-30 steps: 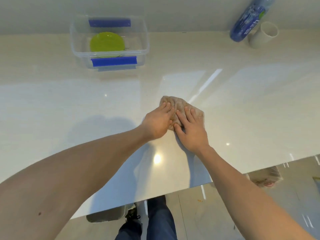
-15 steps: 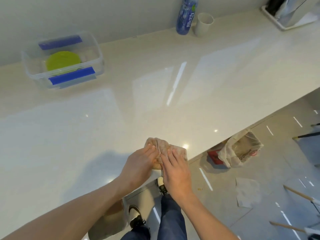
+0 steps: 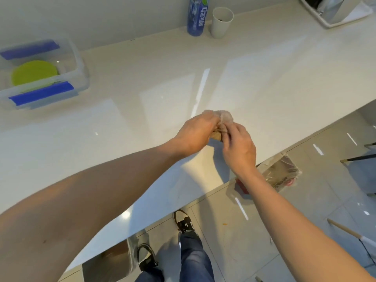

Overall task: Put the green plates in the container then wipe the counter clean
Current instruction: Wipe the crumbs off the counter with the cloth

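Now both the left hand [image 3: 198,133] and right hand [image 3: 238,146] pinch the bunched cloth [image 3: 223,121] above the table [image 3: 254,82]; green plates [image 3: 33,72] lie inside the container [image 3: 80,62], far left.

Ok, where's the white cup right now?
In the head view, the white cup stands at the counter's far edge by the wall, just right of the blue bottle.

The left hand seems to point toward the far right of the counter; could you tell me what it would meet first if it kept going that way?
The crumpled cloth, which the left hand and right hand both grip. Beyond it, bare counter as far as I can judge.
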